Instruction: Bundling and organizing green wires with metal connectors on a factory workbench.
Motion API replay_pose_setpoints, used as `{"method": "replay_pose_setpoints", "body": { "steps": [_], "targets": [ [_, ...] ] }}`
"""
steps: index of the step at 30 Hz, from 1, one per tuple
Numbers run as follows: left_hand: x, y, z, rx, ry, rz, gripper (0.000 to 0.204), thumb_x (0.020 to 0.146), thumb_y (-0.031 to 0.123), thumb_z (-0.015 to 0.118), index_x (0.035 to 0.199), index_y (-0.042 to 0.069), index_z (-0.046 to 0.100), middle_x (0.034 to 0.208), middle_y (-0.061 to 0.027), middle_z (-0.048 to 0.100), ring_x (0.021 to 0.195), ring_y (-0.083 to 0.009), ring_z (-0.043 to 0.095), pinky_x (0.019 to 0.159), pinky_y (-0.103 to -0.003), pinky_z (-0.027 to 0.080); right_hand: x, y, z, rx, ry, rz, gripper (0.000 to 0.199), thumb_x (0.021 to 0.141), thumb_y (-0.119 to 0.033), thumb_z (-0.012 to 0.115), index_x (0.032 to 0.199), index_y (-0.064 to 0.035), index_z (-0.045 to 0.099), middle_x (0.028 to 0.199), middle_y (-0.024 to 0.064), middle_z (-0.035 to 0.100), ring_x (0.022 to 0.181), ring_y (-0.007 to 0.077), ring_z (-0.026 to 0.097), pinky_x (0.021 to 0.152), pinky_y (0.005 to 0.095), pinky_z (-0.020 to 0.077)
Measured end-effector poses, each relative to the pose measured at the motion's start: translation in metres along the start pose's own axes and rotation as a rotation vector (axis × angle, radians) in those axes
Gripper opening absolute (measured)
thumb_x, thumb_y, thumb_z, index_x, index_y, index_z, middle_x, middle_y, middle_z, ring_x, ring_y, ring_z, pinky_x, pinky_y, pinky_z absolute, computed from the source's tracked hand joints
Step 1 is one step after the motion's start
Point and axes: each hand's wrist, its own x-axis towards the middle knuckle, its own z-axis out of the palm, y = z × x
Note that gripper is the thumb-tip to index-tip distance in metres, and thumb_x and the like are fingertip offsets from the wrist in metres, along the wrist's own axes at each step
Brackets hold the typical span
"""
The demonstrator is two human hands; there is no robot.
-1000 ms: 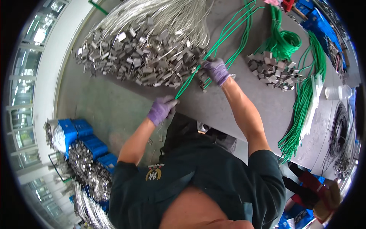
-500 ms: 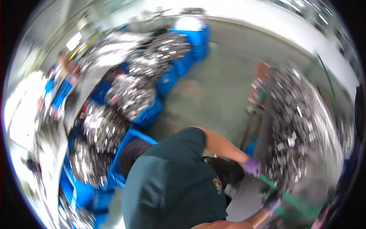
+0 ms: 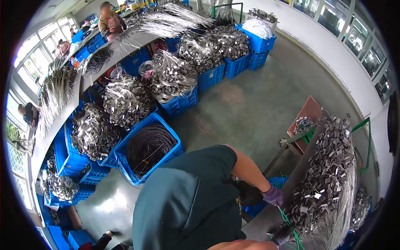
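Note:
My left hand (image 3: 273, 196), in a purple glove, is closed on thin green strands (image 3: 286, 216). They run down from it in loose curves beside the grey worktop's near edge. My right hand (image 3: 282, 236), also gloved, is low in the view against the same strands. Its fingers look curled, but what they hold is hidden. Just beyond both hands a large heap of small dark grey blocks (image 3: 321, 179) lies on the worktop (image 3: 298, 179). Pale wires (image 3: 343, 216) trail from the heap's far side.
Blue crates (image 3: 179, 104) filled with wired parts line a long bench (image 3: 62, 104) on the left. An open crate (image 3: 121, 152) holds coiled dark wire (image 3: 151, 146). A reddish board (image 3: 308, 110) and a green metal frame (image 3: 368, 146) stand by the worktop. Other people (image 3: 110, 21) are at the far bench.
The view has swung and sharpened from a blur. The green strands, straighter before between my hands, now hang in curves. My right hand appears lower and closer to my body.

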Motion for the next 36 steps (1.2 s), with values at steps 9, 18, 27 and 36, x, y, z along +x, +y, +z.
{"method": "replay_pose_setpoints", "body": {
  "steps": [9, 18, 27, 36],
  "targets": [
    [0.001, 0.03, -0.038, -0.784, -0.371, -0.468, 0.024, 0.075, 0.022, 0.061, 0.095, 0.009, 0.064, 0.086, -0.0103, 0.064, 0.074, -0.0223, 0.06, 0.068, -0.037, 0.047, 0.024, 0.02, 0.064, -0.072, -0.118, 0.054, 0.024, 0.085, -0.015, 0.053, 0.1, 0.003, 0.055, 0.086, 0.0135, 0.06, 0.071, 0.0217, 0.058, 0.063, 0.0336, 0.048],
    [0.007, -0.016, -0.002, -0.304, -0.453, -0.09, 0.017, 0.078, 0.023, 0.058, 0.086, 0.01, 0.065, 0.07, -0.0067, 0.058, 0.066, -0.0216, 0.056, 0.058, -0.037, 0.046, 0.04, 0.016, 0.093, -0.121, -0.194, 0.08, 0.021, 0.084, -0.014, 0.054, 0.098, 0.0017, 0.055, 0.086, 0.0136, 0.06, 0.07, 0.0216, 0.058, 0.063, 0.0343, 0.0487],
    [-0.031, -0.03, 0.013, 0.004, 0.053, 0.572, 0.02, 0.081, 0.023, 0.054, 0.091, 0.009, 0.063, 0.084, -0.0117, 0.061, 0.081, -0.0273, 0.058, 0.069, -0.039, 0.046, -0.006, -0.002, 0.015, -0.089, 0.005, 0.06, 0.018, 0.084, -0.013, 0.054, 0.096, 0.0004, 0.056, 0.085, 0.0137, 0.061, 0.07, 0.0214, 0.059, 0.062, 0.035, 0.0493],
    [-0.046, -0.004, -0.075, -0.494, -0.499, -0.252, 0.015, 0.08, 0.019, 0.057, 0.085, 0.006, 0.063, 0.056, -0.0042, 0.053, 0.054, -0.0132, 0.053, 0.051, -0.027, 0.043, -0.074, 0.008, 0.025, 0.264, 0.102, 0.06, 0.018, 0.083, -0.016, 0.057, 0.09, 0.001, 0.058, 0.082, 0.0159, 0.062, 0.057, 0.021, 0.059, 0.05, 0.0279, 0.0463]
  ]
}}
